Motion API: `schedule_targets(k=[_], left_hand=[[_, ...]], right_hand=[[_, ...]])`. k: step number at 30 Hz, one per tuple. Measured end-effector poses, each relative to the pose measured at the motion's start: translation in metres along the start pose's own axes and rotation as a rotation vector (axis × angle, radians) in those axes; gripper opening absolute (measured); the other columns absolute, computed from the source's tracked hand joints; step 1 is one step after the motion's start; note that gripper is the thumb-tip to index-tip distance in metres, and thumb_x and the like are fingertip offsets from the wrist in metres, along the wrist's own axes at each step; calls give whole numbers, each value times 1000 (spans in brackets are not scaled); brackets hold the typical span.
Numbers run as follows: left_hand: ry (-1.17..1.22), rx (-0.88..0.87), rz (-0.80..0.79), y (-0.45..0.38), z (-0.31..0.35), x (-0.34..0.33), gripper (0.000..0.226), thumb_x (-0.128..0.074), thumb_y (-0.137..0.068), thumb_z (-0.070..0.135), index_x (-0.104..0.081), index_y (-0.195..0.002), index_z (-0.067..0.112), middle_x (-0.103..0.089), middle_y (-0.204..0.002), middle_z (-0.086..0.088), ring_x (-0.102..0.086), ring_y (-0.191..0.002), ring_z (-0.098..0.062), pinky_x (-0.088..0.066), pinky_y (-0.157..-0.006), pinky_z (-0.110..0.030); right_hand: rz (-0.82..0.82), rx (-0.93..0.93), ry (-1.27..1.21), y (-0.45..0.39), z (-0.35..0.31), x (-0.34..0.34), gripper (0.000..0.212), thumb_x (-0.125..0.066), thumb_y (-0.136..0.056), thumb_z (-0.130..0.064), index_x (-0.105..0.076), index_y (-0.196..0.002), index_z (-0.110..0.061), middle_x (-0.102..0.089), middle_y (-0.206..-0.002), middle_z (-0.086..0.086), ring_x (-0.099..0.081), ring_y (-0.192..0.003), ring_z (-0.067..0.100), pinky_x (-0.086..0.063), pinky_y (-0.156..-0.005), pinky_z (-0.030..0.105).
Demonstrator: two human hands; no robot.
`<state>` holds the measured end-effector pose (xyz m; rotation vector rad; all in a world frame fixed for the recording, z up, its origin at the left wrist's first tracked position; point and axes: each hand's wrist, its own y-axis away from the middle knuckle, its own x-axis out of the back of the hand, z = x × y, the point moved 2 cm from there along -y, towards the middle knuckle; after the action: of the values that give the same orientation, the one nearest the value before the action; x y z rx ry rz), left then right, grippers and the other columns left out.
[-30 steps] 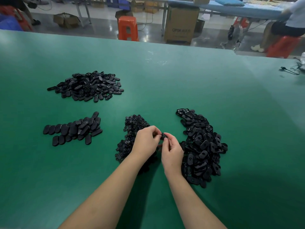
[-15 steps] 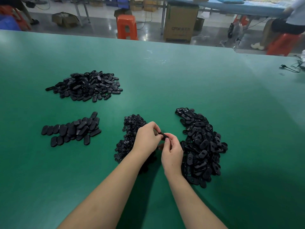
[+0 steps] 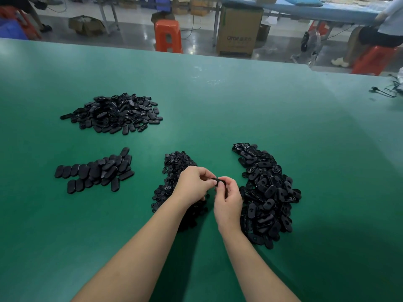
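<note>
Hands meet above the green table [image 3: 239,105], over the gap between the disc pile [image 3: 174,164] and the shell pile [image 3: 268,192]. The left hand [image 3: 193,185] has its fingers curled and pinches one end of a black oval shell [image 3: 218,182]. The right hand [image 3: 227,200] pinches the other end between thumb and forefinger, with its other fingers loosely curled. The shell is clear of the table, held at fingertip level between the two hands and touching neither pile. Compared with a second ago, the hands sit in almost the same place. Both grips stay on the same piece, and only the fingertips have shifted slightly on it. Neither hand has gone to a pile. This appears to be a fitting step, probably a small part being pressed into the shell, though the fingers hide whether a disc sits inside. The slight fingertip shift suggests seating is under way and not yet complete. The row [image 3: 96,171] at the left, smooth faces up, looks like finished output, so the held piece probably goes there next. The far pile [image 3: 115,113] lies well apart from the hands.
</note>
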<state>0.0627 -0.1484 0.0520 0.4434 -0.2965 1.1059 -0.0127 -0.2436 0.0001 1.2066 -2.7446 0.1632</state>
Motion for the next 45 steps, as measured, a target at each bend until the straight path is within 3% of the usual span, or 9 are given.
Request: schedule_targets(k=[6, 15, 23, 29, 32, 35, 37, 41, 45], left_hand=[[22, 23, -9, 1, 0, -3, 5, -71, -88, 11, -74, -87, 15, -67, -61, -1, -56, -40, -17, -46, -43, -22], [-45, 12, 54, 5, 1, -9, 6, -68, -86, 14, -68, -81, 17, -70, -74, 2, -61, -38, -17, -46, -41, -21], [-32, 7, 84, 8, 0, -13, 6, -71, -86, 17, -68, -81, 15, -69, -79, -2, -69, -59, -25, -61, -59, -38], [-145, -137, 54, 9, -4, -12, 8, -65, -90, 19, -72, -93, 20, -67, -76, 10, -56, -63, 1, -41, -57, -10], [-219, -237, 26, 11, -5, -11, 17, -61, -89, 13, -72, -101, 20, -59, -75, 16, -53, -65, 7, -38, -60, -6], [-349, -356, 38, 12, -5, -10, 31, -57, -91, 9, -68, -119, 17, -64, -96, 11, -55, -82, 0, -40, -77, -9], [-423, -412, 39, 11, -5, -11, 30, -56, -94, 11, -65, -123, 16, -67, -107, 2, -61, -97, -15, -48, -88, -26], [-569, -509, 137, 17, -6, -1, 22, -57, -97, 22, -64, -118, 21, -64, -103, 3, -65, -89, -23, -53, -75, -41], [-537, -426, 390, 23, -25, 40, 23, -68, -91, 29, -69, -113, 24, -62, -95, 10, -63, -77, -17, -48, -59, -28]], right_hand=[[-2, 8, 5, -1, -1, 0, 26, -52, -103, -12, -57, -95, -37, -69, -96, -9, -64, -89, 2, -47, -77, 14], [-1, -8, 17, -3, 4, 0, 16, -52, -103, -11, -62, -101, -23, -70, -97, -8, -65, -91, 5, -51, -82, 25], [13, -28, 19, -2, 0, 2, 17, -54, -103, -16, -61, -95, -29, -69, -94, -8, -65, -89, 7, -52, -81, 28], [22, -4, 27, -2, 0, 3, 13, -57, -102, -19, -57, -93, -28, -66, -89, -6, -61, -80, 5, -49, -74, 26], [17, 4, 33, -3, 1, 2, 12, -57, -102, -18, -58, -93, -26, -65, -88, -7, -60, -79, 2, -47, -72, 21], [14, 10, 32, -2, 1, 1, 17, -58, -102, -19, -57, -91, -32, -65, -86, -9, -61, -79, 0, -46, -70, 18], [25, -10, 8, -3, 2, 1, 15, -57, -102, -20, -58, -92, -32, -67, -89, -8, -62, -82, 2, -49, -75, 22], [19, -77, -65, -3, 3, 0, 14, -50, -104, -24, -62, -103, -29, -69, -90, -1, -61, -81, 18, -50, -79, 45], [-18, -65, -33, -1, 4, 0, 14, -49, -105, -28, -61, -103, -35, -65, -76, -7, -51, -62, 7, -43, -63, 34]])
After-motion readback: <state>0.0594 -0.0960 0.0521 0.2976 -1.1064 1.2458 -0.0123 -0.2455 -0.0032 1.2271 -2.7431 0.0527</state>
